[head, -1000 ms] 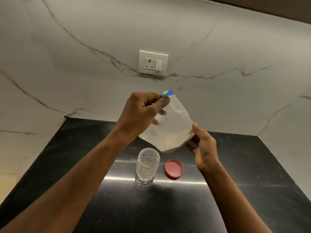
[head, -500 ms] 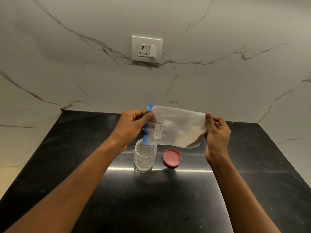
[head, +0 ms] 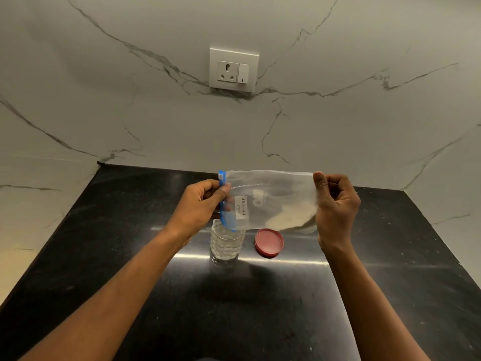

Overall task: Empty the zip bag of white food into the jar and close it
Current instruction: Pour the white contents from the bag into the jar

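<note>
A clear zip bag [head: 270, 196] with a blue zip strip and a label reading "MILK POWDER" is stretched sideways in the air. My left hand [head: 200, 207] pinches its blue zip end, directly above the jar. My right hand [head: 335, 204] grips the bag's bottom edge. White powder [head: 291, 217] lies in the lower right corner of the bag. Below, an open clear glass jar [head: 226, 244] with a dimpled wall stands on the black counter [head: 260, 308]. Its red lid [head: 269, 242] lies flat just right of the jar.
A marble-patterned wall rises behind the counter, with a white socket and switch plate [head: 233, 69] above. The same marble closes in on the left and right sides of the counter.
The bag went from hanging upright to lying sideways, zip end lowered over the jar. My right hand rose to the bag's bottom edge and took hold of it.
</note>
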A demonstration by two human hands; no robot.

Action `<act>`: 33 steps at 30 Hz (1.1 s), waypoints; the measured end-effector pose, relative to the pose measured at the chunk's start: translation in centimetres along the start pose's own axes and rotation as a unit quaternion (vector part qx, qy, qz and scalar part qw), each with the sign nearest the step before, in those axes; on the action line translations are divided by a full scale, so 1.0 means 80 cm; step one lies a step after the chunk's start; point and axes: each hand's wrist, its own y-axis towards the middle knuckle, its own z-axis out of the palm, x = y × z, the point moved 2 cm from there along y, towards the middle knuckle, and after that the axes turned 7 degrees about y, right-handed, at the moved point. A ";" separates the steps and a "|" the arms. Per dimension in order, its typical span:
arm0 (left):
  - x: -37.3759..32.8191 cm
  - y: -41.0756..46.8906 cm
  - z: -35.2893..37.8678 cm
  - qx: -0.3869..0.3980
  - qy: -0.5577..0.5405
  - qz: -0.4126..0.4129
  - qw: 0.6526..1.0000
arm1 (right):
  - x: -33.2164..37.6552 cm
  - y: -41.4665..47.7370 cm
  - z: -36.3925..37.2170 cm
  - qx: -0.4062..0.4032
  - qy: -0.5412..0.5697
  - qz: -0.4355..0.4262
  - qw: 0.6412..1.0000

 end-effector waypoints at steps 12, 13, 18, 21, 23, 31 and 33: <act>0.015 0.000 -0.003 -0.015 -0.029 -0.009 0.999 | 0.010 0.007 0.006 0.034 -0.049 -0.060 0.996; 0.015 0.000 -0.003 -0.016 -0.037 -0.007 0.999 | 0.011 0.008 0.005 0.034 -0.050 -0.064 0.996; 0.014 -0.005 -0.001 0.018 -0.026 0.009 0.999 | 0.013 0.008 0.006 0.036 -0.060 -0.064 0.995; 0.019 -0.009 -0.002 0.067 -0.001 -0.002 0.998 | 0.016 0.009 0.007 0.031 -0.058 -0.061 0.996; 0.023 -0.011 -0.005 0.091 0.026 -0.005 0.995 | 0.018 0.010 0.008 0.033 -0.061 -0.063 0.996; 0.040 -0.008 -0.011 0.098 0.104 -0.006 0.990 | 0.026 0.010 0.015 0.050 -0.067 -0.082 0.993; 0.041 -0.007 -0.011 0.086 0.099 -0.004 0.991 | 0.026 0.008 0.016 0.066 -0.068 -0.086 0.992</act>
